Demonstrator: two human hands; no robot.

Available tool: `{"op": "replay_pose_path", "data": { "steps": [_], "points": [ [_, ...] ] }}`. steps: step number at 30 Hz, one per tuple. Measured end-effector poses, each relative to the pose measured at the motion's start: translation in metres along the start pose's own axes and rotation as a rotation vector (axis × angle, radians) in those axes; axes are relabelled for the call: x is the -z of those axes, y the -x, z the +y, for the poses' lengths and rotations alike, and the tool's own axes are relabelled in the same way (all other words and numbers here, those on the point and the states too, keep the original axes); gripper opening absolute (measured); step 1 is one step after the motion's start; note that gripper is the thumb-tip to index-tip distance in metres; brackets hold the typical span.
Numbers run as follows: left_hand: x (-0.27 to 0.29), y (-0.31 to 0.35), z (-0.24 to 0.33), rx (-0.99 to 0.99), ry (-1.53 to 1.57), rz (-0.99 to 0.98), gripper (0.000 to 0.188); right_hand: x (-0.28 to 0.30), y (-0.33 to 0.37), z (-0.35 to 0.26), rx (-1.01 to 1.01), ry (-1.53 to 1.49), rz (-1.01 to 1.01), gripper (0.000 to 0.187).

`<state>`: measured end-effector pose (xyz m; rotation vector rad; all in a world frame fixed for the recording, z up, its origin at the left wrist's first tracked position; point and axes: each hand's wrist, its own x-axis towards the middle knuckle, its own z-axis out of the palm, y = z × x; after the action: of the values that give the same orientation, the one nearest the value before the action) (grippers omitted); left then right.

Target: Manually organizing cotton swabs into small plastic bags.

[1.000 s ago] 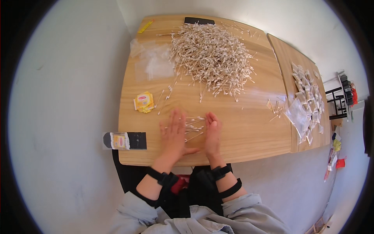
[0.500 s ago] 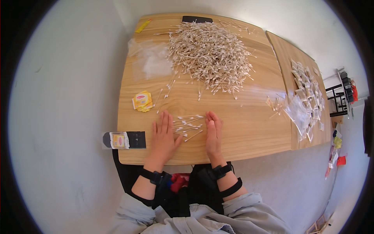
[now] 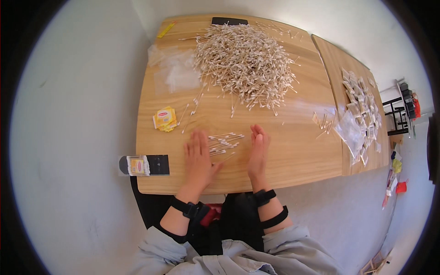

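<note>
My left hand [image 3: 199, 153], open with fingers extended, grips nothing visible at nine o'clock of the loose swabs [image 3: 223, 143]; my right hand [image 3: 258, 153], straight-fingered, apparently empty, stands at three. I judge them light, stiff, roll-prone: pinch mid-stick.

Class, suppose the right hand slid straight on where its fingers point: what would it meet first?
Probably the near edge of the big pile of cotton swabs; tabletop shows between it and the right hand, whose height is unclear.
</note>
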<state>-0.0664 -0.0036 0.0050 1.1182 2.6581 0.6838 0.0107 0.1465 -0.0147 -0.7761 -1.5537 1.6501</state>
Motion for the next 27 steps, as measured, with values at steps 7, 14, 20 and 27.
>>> {"op": "replay_pose_path", "data": {
  "steps": [7,14,20,27],
  "points": [
    [-0.014,-0.005,0.000,-0.075,-0.039,0.013,0.083,-0.030,-0.010,0.010,-0.003,0.091,-0.131,0.041],
    [-0.016,-0.002,0.000,-0.115,-0.015,0.018,0.079,-0.040,0.016,0.012,-0.149,-0.116,-0.320,0.051],
    [-0.013,0.003,0.004,-0.102,-0.083,-0.006,0.081,-0.024,0.021,0.007,-0.183,-0.214,-0.205,0.044],
    [0.002,-0.010,-0.001,-0.096,-0.121,0.023,0.093,-0.017,0.019,0.005,-0.193,-0.197,-0.228,0.040]
  ]
}}
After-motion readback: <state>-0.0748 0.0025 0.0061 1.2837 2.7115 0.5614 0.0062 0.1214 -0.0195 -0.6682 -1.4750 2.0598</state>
